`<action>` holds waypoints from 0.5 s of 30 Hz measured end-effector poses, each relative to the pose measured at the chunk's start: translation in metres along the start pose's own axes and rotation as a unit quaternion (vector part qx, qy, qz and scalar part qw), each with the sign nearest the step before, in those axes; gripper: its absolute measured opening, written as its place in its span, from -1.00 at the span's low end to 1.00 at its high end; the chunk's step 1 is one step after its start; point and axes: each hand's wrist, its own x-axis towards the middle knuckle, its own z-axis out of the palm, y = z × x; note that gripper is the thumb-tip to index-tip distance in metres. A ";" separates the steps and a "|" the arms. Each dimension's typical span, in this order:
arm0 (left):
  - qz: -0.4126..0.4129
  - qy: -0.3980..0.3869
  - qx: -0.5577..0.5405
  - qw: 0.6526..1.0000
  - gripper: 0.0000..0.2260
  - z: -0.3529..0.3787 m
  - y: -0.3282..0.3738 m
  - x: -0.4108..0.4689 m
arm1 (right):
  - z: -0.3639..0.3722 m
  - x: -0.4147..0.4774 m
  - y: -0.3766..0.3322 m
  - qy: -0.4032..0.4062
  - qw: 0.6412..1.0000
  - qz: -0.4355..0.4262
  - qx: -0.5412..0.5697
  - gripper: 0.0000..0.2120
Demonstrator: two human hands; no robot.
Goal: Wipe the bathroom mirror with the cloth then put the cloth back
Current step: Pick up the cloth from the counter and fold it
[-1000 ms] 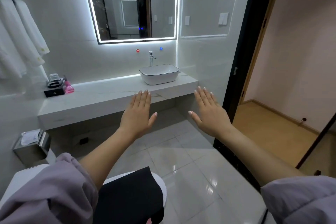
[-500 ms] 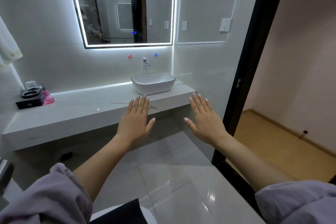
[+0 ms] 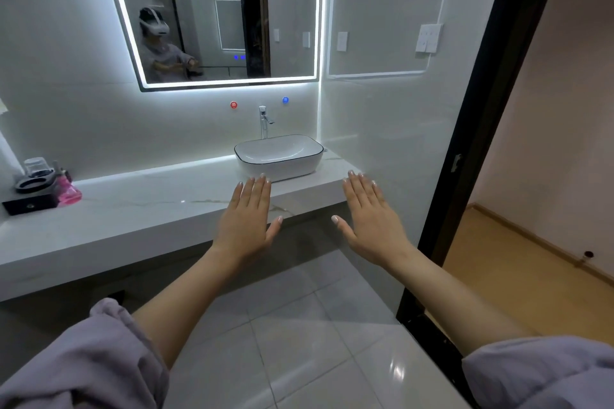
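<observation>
Mirror (image 3: 216,16) looms nearer, its top edge cut off.

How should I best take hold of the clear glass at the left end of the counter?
Grip the glass around its upper wall, coming from above: it seems to stand upright, while a black ring in front and the pink bottle to its right crowd its lower part.

My left hand (image 3: 247,221) and right hand (image 3: 373,221) hover side by side before the white stone counter (image 3: 149,209). On it, the white oval basin (image 3: 279,158) sits right, under the lit rectangular wall mirror (image 3: 285,10); the black tray (image 3: 30,205) sits far left.
</observation>
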 end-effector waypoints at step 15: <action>-0.111 0.000 0.019 0.994 -0.36 0.064 0.050 0.164 | 0.074 0.170 0.145 0.002 0.995 -0.094 0.041 -0.30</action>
